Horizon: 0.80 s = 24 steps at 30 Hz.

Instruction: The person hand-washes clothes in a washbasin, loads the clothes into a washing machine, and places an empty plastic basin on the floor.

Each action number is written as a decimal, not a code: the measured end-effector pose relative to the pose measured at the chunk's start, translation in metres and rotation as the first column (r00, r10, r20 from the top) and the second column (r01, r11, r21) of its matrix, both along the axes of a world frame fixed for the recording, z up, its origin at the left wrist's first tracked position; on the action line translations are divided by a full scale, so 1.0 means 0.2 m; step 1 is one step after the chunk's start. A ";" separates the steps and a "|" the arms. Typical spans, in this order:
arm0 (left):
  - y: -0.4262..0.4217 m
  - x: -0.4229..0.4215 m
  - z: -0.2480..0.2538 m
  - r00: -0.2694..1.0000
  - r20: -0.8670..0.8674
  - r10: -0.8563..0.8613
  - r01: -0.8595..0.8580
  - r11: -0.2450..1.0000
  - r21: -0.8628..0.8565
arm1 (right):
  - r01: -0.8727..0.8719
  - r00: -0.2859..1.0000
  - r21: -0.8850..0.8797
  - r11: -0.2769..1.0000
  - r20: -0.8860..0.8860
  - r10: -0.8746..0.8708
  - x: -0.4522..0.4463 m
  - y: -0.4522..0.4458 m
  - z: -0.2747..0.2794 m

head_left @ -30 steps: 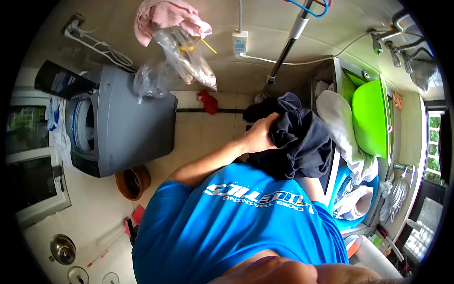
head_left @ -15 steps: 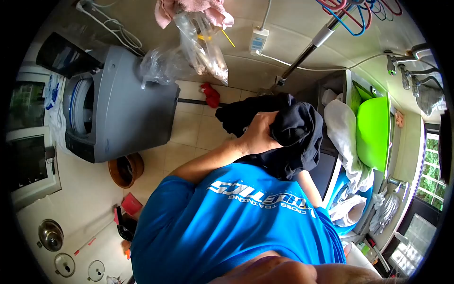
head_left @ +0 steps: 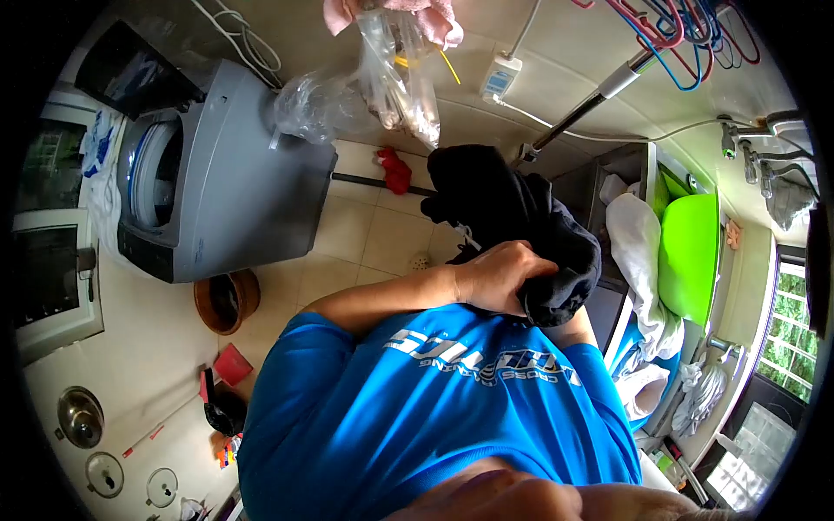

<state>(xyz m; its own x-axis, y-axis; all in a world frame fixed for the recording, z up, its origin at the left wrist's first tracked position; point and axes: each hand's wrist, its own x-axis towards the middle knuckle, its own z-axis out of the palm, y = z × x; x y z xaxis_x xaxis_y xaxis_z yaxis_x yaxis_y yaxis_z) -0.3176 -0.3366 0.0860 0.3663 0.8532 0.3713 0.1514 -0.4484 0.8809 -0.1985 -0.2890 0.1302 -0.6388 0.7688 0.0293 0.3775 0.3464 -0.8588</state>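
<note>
Left hand (head_left: 497,276): yours, gripping one black garment (head_left: 491,204).
Right hand: hidden behind cloth; grip cannot be told.
Black garment: bunched before your shirt (head_left: 426,412).
Left side: one washer (head_left: 248,178), one pot (head_left: 251,295).
Right side: one basin (head_left: 692,259).

Matt black cloth garment (head_left: 473,195), glossy green plastic basin (head_left: 689,260)

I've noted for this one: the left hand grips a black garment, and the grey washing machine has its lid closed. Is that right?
Not quite: the lid is raised open, as the head view shows. The left hand does grip a black garment, and the washing machine is grey.
</note>
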 end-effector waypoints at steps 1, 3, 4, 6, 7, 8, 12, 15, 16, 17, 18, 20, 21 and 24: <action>-0.01 -0.01 0.00 1.000 0.001 0.002 -0.002 1.000 0.000 | 0.001 1.000 -0.009 1.000 -0.001 -0.001 0.00 -0.01 0.00; -0.03 -0.03 -0.01 1.000 -0.006 0.002 -0.003 0.990 -0.142 | -0.003 1.000 -0.030 1.000 -0.017 0.003 -0.03 -0.02 -0.02; -0.04 -0.05 -0.01 1.000 -0.003 0.002 -0.002 0.990 -0.144 | -0.007 1.000 -0.043 0.999 -0.029 0.005 -0.07 -0.01 -0.05; -0.05 -0.10 -0.05 0.996 -0.002 0.091 -0.091 0.989 -0.117 | -0.019 0.998 -0.074 0.997 -0.066 0.014 -0.16 0.00 -0.12; -0.05 -0.16 -0.10 0.994 -0.092 0.053 -0.062 0.993 -0.098 | -0.026 0.996 -0.102 0.994 -0.090 0.017 -0.21 0.02 -0.17; -0.06 -0.22 -0.15 0.990 -0.127 0.064 -0.087 0.980 -0.181 | -0.031 0.993 -0.135 0.990 -0.113 0.015 -0.25 0.03 -0.21; -0.11 -0.60 -0.30 0.890 -0.139 0.435 -0.456 0.865 -0.210 | -0.021 0.975 -0.320 0.947 -0.218 -0.052 -0.31 0.03 -0.33; -0.23 -0.85 -0.36 0.809 -0.060 0.585 -0.522 0.667 -0.532 | 0.078 0.946 -0.437 0.896 -0.250 -0.204 -0.16 0.05 -0.32; -0.29 -0.94 -0.43 0.741 -0.033 0.671 -0.515 0.536 -0.669 | 0.136 0.928 -0.467 0.874 -0.248 -0.277 -0.08 0.08 -0.31; -0.34 -0.97 -0.32 0.634 -0.120 0.764 -0.604 0.393 -0.693 | 0.197 0.902 -0.494 0.847 -0.248 -0.354 0.01 0.11 -0.32; -0.41 -1.11 -0.52 0.601 0.042 0.798 -0.532 0.438 -0.724 | 0.255 0.870 -0.516 0.818 -0.246 -0.426 0.11 0.16 -0.33; -0.48 -1.15 -0.41 0.470 0.196 0.861 -0.459 0.428 -0.779 | 0.349 0.807 -0.553 0.757 -0.233 -0.542 0.31 0.24 -0.35; -0.51 -1.20 -0.40 0.395 0.272 0.877 -0.383 0.426 -0.819 | 0.393 0.775 -0.566 0.725 -0.220 -0.592 0.41 0.28 -0.38; -0.59 -1.35 -0.37 0.179 0.397 0.900 -0.194 0.428 -0.883 | 0.497 0.693 -0.597 0.630 -0.164 -0.702 0.74 0.39 -0.44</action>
